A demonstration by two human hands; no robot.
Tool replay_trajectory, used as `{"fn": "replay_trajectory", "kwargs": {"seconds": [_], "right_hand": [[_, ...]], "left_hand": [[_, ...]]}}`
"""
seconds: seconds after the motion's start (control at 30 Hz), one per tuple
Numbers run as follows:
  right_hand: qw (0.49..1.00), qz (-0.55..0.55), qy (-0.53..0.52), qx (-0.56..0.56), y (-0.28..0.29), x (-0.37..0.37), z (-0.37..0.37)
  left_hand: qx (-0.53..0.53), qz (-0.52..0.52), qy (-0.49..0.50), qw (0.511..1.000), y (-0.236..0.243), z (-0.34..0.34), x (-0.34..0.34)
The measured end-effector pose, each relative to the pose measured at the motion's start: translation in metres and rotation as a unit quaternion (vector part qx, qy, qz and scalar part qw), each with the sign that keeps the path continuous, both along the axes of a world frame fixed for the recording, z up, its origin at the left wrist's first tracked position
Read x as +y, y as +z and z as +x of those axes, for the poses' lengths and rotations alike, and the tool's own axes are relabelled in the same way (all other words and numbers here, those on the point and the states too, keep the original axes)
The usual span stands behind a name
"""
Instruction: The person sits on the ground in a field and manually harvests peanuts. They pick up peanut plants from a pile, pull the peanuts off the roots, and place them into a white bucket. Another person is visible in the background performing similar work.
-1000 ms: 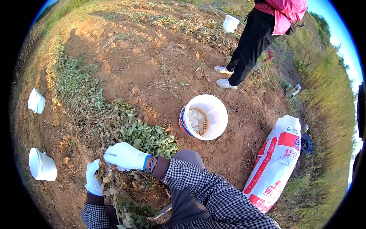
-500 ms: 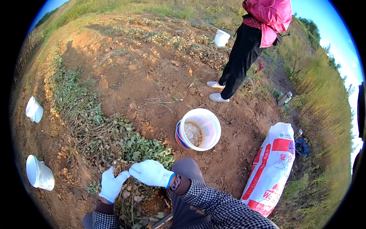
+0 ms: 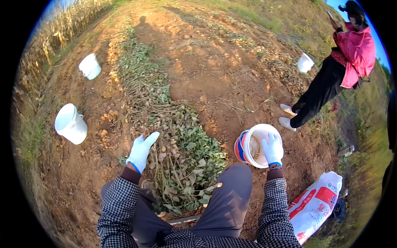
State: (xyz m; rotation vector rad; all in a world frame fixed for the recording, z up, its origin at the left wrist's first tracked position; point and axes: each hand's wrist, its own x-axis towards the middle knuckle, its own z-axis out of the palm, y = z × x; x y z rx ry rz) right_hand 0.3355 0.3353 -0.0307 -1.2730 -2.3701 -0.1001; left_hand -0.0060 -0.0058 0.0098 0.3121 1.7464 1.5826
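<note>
Both hands wear white knit gloves with blue cuffs. My left hand (image 3: 142, 152) is open, thumb and fingers apart, at the left edge of a row of uprooted peanut plants (image 3: 192, 142). Pale pods show among the stems beside it, and nothing is visible in its grasp. My right hand (image 3: 273, 150) is over the mouth of a white bucket (image 3: 252, 162) with a blue and red side, at its right rim. Its fingers are apart, with nothing seen between them; the palm side is hidden. Some peanut pods (image 3: 257, 154) lie in the bucket's bottom.
White buckets stand on the soil at left, one nearer (image 3: 75, 129) and one farther (image 3: 90, 67); another (image 3: 305, 63) is far right. A person in a pink jacket (image 3: 356, 53) stands there holding a phone. A white-and-red sack (image 3: 316, 208) lies at near right. Dry corn stalks (image 3: 62, 31) border the far left.
My hands were close together over the plants and are now apart. The right hand has moved right to the bucket. The view has shifted, so the bucket, sack and person appear farther right.
</note>
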Motion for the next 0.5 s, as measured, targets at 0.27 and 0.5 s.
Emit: {"fn": "replay_trajectory", "kwargs": {"seconds": [0.27,0.5], "right_hand": [[0.819,-0.394,0.257,0.329,0.075,-0.17,-0.15],[0.883,-0.108,0.454,0.057,0.044,-0.224,-0.226]], "left_hand": [[-0.072,0.041,0.083,0.993,-0.01,-0.014,-0.022],[-0.123,0.109,0.067,0.984,-0.024,-0.02,-0.022]]}}
